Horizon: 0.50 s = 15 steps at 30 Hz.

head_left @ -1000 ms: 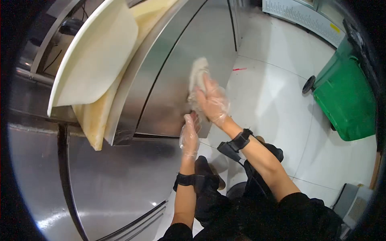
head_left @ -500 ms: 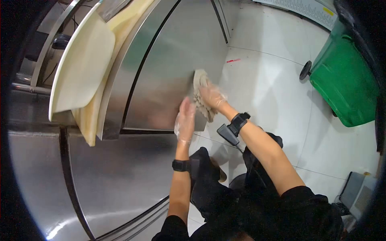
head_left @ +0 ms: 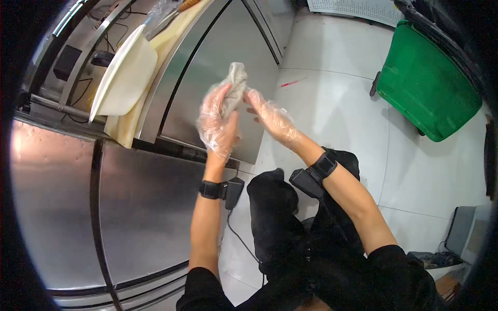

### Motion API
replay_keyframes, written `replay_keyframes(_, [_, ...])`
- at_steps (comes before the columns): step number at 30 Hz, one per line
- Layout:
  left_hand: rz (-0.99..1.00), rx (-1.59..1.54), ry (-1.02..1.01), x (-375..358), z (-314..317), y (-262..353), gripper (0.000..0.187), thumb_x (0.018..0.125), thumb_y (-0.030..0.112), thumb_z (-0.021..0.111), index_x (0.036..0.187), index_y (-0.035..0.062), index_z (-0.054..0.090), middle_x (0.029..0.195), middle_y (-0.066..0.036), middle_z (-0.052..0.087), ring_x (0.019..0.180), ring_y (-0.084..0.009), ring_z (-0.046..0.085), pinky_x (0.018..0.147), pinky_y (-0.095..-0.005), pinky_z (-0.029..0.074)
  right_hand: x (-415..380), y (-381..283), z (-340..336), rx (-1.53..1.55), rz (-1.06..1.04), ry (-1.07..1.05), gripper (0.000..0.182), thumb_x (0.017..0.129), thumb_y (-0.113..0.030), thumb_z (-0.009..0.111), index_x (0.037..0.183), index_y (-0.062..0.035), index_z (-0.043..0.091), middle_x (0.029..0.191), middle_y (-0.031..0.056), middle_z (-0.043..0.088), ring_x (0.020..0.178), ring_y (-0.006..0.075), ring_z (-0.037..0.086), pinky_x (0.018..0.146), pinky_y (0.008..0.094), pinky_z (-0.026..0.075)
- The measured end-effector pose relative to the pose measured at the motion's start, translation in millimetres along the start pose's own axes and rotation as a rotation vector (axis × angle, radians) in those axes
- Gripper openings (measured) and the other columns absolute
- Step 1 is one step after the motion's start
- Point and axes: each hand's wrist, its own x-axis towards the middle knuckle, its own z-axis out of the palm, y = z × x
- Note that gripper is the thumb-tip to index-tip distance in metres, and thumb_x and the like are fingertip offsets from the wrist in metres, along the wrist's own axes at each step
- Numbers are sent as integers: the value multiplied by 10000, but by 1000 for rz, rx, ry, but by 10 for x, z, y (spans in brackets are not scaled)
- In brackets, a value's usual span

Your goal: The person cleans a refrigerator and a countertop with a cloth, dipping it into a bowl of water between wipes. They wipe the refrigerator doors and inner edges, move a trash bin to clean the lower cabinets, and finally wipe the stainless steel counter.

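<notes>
Your left hand (head_left: 218, 122), in a clear plastic glove, closes its fingers around a crumpled grey cloth (head_left: 236, 83), held up in front of the stainless steel cabinet door (head_left: 218, 62). Your right hand (head_left: 270, 119), also gloved, touches the cloth's lower edge with fingers loosely spread. A white cutting board (head_left: 127, 78) leans on the counter above. A green wheeled bin (head_left: 425, 88) stands on the white tiled floor (head_left: 337, 78); its contents are hidden. No writing is legible.
</notes>
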Motion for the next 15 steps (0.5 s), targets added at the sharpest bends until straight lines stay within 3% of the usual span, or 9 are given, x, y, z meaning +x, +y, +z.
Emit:
replay_keyframes(1, [70, 220, 26, 35, -82, 14, 651, 673, -101, 593, 1257, 188, 584, 1266, -78, 564, 1170, -251, 530, 991, -362, 445, -32, 28, 2, -51, -25, 72, 670, 966, -572, 257, 1422, -97, 382, 1424, 166, 428, 1308, 338, 396, 1091, 394, 287])
replay_keyframes(3, [200, 706, 15, 103, -344, 150, 730, 642, -61, 649, 1280, 283, 566, 1275, -16, 562, 1139, -273, 528, 959, -376, 444, -55, 139, -144, -113, -18, 229, 663, 959, -588, 235, 1405, -129, 407, 1372, 150, 484, 1263, 335, 434, 1069, 406, 311])
replay_keyframes(6, [347, 1333, -66, 141, -560, -27, 592, 810, 112, 569, 1347, 347, 487, 1394, 21, 452, 1254, -264, 446, 964, -417, 404, -108, 66, -366, 80, -21, 334, 575, 976, -524, 359, 1349, -101, 468, 1204, 98, 612, 1078, 227, 589, 962, 350, 418])
replay_keyframes(7, [256, 1387, -157, 116, -576, -144, 570, 859, 135, 506, 1388, 336, 436, 1430, 27, 412, 1290, -262, 414, 986, -440, 383, -112, 19, -405, 89, -45, 359, 539, 969, -487, 436, 1329, -90, 493, 1141, 68, 644, 999, 163, 619, 915, 309, 444])
replay_keyframes(10, [212, 1413, -241, -105, -463, -460, 557, 851, 184, 500, 1394, 285, 429, 1442, 13, 403, 1253, -255, 429, 956, -438, 384, -4, -63, -385, 141, -8, 307, 561, 992, -467, 389, 1395, -77, 410, 1221, 108, 595, 1096, 192, 575, 936, 318, 456])
replay_keyframes(13, [189, 1442, -393, -362, -253, -891, 572, 838, 258, 490, 1404, 210, 420, 1460, -8, 390, 1199, -244, 452, 909, -435, 386, 201, 173, -385, 80, 39, 274, 537, 988, -441, 424, 1385, -80, 429, 1203, 102, 607, 1080, 183, 583, 922, 310, 461])
replay_keyframes(15, [247, 1289, -383, -758, 27, -1340, 583, 777, 193, 508, 1357, 229, 463, 1399, 8, 453, 1116, -231, 475, 859, -462, 365, 305, 395, -374, 89, 104, 290, 522, 976, -443, 444, 1360, -90, 463, 1170, 78, 632, 1049, 165, 602, 918, 303, 453])
